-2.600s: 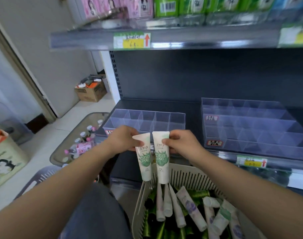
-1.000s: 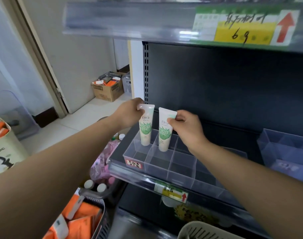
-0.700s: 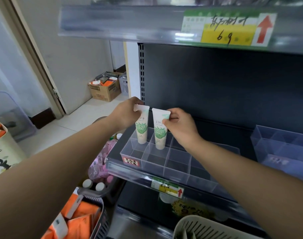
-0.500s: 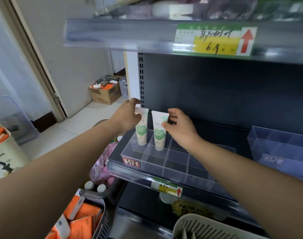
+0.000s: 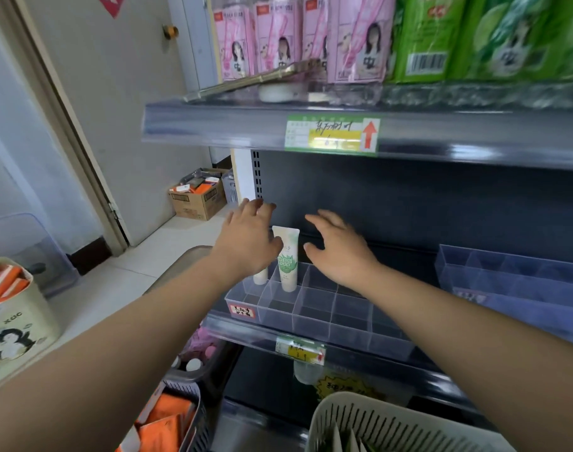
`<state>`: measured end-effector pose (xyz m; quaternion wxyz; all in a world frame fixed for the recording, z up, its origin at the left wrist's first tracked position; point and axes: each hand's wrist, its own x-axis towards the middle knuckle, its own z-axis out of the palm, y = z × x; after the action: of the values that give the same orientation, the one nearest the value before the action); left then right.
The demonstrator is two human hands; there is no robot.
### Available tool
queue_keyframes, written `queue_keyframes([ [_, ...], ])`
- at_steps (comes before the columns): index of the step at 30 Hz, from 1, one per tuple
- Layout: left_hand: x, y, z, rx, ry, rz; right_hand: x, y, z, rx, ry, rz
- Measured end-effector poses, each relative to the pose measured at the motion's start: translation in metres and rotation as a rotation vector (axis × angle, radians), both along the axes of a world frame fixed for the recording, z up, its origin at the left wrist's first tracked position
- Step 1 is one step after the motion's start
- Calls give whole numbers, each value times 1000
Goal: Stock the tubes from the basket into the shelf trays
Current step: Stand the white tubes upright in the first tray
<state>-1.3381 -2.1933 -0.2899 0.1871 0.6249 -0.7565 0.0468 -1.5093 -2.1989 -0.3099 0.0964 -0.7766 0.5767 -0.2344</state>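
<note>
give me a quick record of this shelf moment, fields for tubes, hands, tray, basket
left tube: upright in tray's back-left compartment, mostly hidden by a hand
right tube: upright in the next compartment, cap down
left hand: open, holds nothing, in front of left tube
right hand: open, holds nothing, right of both tubes
tray: see-through, divided, on the shelf
basket: low in view, below the shelf

Bare forearms [image 5: 132, 337] end in a bare left hand [image 5: 246, 244] and right hand [image 5: 342, 252].

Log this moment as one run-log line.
left hand: open, in front of left tube | right hand: open, beside right tube | both upright, rear-left cells of divider tray | basket: below shelf
</note>
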Motion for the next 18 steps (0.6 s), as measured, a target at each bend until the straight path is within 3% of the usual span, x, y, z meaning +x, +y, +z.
queue_keyframes([
  [9,-42,51,-10,-14,-133,-5,-46,48,5,-6,219,-30],
  [18,-92,99,-36,-4,-122,-63,-97,102,-13,37,217,-45],
])
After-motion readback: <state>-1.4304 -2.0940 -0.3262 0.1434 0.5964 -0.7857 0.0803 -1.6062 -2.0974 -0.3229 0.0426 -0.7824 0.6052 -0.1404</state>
